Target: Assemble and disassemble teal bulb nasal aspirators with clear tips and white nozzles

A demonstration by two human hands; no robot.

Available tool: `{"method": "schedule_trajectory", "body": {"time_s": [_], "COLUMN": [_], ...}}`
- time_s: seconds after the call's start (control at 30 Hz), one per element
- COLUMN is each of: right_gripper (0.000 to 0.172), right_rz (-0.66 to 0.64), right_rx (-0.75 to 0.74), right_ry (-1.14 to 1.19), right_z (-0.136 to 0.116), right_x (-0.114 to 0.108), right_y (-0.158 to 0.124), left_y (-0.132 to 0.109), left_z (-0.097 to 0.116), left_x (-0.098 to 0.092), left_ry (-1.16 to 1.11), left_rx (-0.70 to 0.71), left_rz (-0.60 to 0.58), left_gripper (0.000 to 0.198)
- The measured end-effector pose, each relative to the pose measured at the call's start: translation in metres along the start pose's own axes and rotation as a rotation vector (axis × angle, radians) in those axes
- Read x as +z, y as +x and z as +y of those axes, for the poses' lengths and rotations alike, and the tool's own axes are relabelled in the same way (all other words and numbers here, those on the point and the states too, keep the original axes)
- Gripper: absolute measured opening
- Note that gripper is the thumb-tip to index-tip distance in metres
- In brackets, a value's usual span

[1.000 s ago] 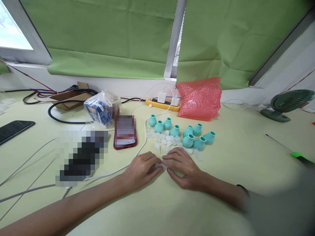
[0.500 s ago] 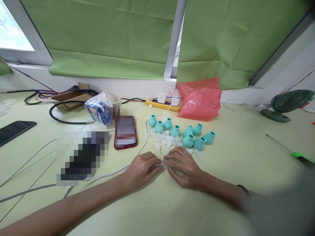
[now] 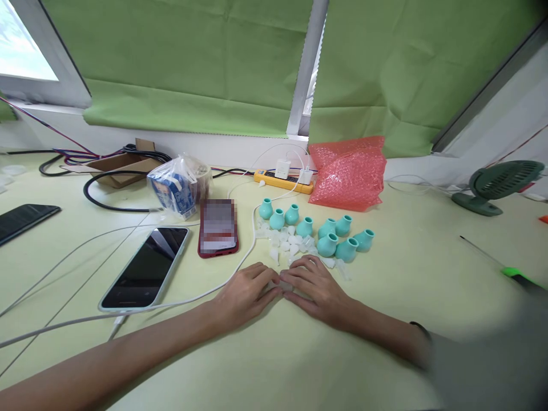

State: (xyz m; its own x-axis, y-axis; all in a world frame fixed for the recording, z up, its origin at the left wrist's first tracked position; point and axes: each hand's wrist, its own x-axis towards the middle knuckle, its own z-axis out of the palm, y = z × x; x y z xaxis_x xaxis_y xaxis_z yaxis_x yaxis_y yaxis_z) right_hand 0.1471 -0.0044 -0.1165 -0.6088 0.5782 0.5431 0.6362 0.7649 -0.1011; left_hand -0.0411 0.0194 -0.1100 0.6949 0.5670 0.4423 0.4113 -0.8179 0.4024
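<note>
My left hand [image 3: 252,291] and my right hand [image 3: 315,291] meet at the table's middle, fingertips almost touching. Between them is a small translucent white piece [image 3: 274,283], mostly covered by the fingers. The left thumb and fingers pinch it from one side; the right fingers close on it from the other. Just beyond lies a loose pile of similar translucent white pieces [image 3: 294,240], some rounded, some thin and pointed. Around the pile's far and right sides stand several small teal vase-shaped pieces [image 3: 327,245] with open tops.
Left of my hands lie a phone [image 3: 143,271] with a white cable [image 3: 205,295], a red-cased phone [image 3: 218,228] and a dark phone [image 3: 26,221]. Behind are a yellow power strip [image 3: 285,182] and red bubble wrap [image 3: 347,174]. A green-handled screwdriver [image 3: 511,272] and fan [image 3: 499,182] are right.
Both hands stay on the small piece. The right fingers have shifted slightly left, nearer the left fingertips, and less of the piece shows. The teal pieces have not moved.
</note>
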Motion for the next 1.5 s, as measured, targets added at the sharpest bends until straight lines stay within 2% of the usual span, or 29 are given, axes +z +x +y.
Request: {"method": "schedule_trajectory", "body": {"time_s": [0.27,0.47,0.57,0.7,0.83,0.93,1.0,1.1,1.2,1.3,1.4,1.5], "right_gripper": [0.019,0.018,0.014,0.009,0.009,0.012,0.012,0.013,0.019,0.026,0.031,0.028], "right_rz": [0.008,-0.001,0.0,0.016,0.05,0.037,0.056,0.109,0.159,0.237,0.314,0.355], "right_rx": [-0.058,-0.031,-0.015,-0.034,-0.047,-0.041,-0.052,-0.076,-0.106,-0.066,0.049,0.113], "right_ry": [-0.011,-0.01,-0.01,-0.014,-0.006,0.013,0.02,0.02,0.039,0.103,0.155,0.161], "right_z": [-0.002,-0.003,-0.004,-0.005,-0.005,-0.005,-0.006,-0.006,-0.005,-0.006,-0.006,-0.006], "right_x": [-0.001,-0.001,-0.001,0.0,0.0,-0.001,-0.003,-0.005,-0.005,-0.004,-0.004,-0.004], "right_y": [0.001,0.001,0.001,-0.001,-0.002,-0.001,0.0,0.0,-0.002,-0.005,-0.008,-0.01], "left_y": [-0.001,-0.001,0.005,0.035,0.084,0.115,0.127,0.136,0.138,0.136,0.123,0.094], "left_z": [0.0,-0.001,0.002,0.011,0.018,0.014,0.009,0.001,-0.002,0.003,0.015,0.026], "left_x": [0.0,0.0,-0.007,-0.018,-0.015,-0.002,0.009,0.019,0.018,0.001,-0.023,-0.041], "left_ry": [-0.005,-0.024,-0.044,0.066,0.382,0.532,0.555,0.538,0.525,0.438,0.041,-0.196], "left_rx": [0.046,0.063,0.072,0.111,0.072,0.002,-0.033,-0.076,-0.093,-0.108,-0.102,-0.131], "left_rz": [0.018,-0.011,0.033,0.176,0.146,0.139,0.085,0.06,0.074,0.116,0.21,0.195], "left_gripper": [0.005,0.009,0.007,0.015,0.024,0.028,0.028,0.018,0.016,0.022,0.02,0.016]}}
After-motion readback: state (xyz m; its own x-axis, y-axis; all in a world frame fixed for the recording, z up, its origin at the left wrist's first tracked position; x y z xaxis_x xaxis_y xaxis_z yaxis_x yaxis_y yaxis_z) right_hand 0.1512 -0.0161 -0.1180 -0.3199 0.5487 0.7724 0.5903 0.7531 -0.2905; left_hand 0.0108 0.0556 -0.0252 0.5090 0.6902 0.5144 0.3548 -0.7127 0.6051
